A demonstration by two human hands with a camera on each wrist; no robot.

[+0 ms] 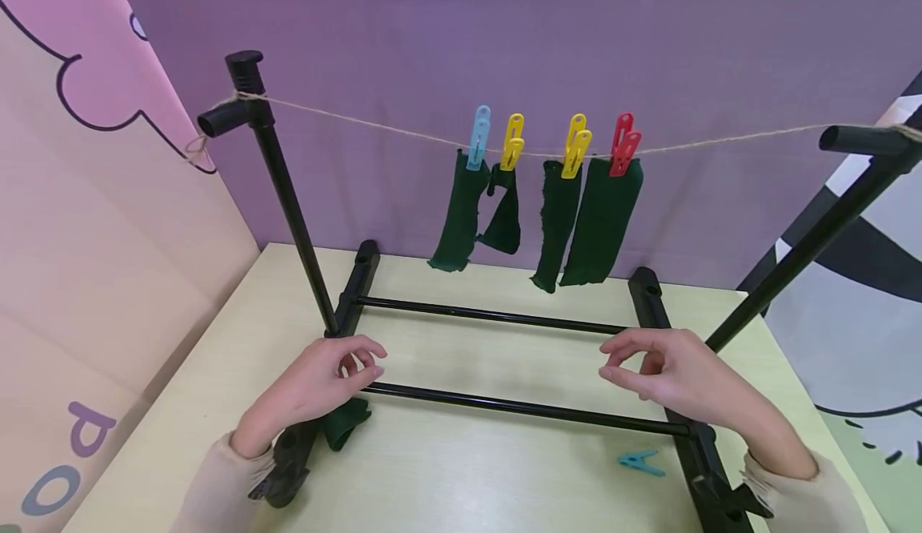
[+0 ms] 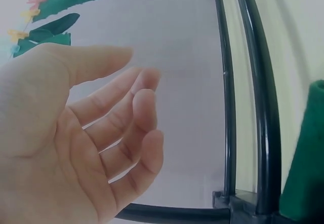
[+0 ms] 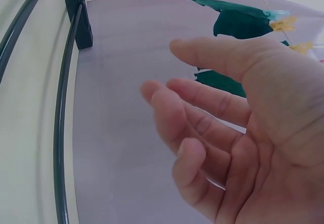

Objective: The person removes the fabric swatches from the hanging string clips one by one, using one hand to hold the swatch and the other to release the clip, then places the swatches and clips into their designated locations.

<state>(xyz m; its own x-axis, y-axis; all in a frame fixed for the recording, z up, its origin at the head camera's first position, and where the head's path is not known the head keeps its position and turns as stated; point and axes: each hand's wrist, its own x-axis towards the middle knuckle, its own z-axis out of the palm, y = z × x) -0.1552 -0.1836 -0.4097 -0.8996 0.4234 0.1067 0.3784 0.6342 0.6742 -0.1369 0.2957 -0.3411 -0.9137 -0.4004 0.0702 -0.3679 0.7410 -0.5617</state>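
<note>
My left hand (image 1: pixel 322 382) hovers by the left side of a black rack, its fingers loosely curled and holding nothing. On the other side my right hand (image 1: pixel 666 369) is likewise raised with nothing in it, thumb apart from the fingers in the right wrist view. Beyond both hands, dark green cloth pieces (image 1: pixel 601 225) hang from a string (image 1: pixel 374 124). A blue clothespin (image 1: pixel 479 138), two yellow ones, including the yellow clothespin (image 1: pixel 576 149), and a red clothespin (image 1: pixel 624 145) grip them. Below my left hand lies another green cloth (image 1: pixel 346 422), partly hidden.
A loose teal clothespin (image 1: pixel 641 462) lies on the pale table (image 1: pixel 461 477) near the right foot. Two black crossbars, one the front crossbar (image 1: pixel 519 410), join the rack's feet. The left post (image 1: pixel 290 205) and right post (image 1: pixel 807 249) carry the string. A purple backdrop (image 1: pixel 432 37) stands behind.
</note>
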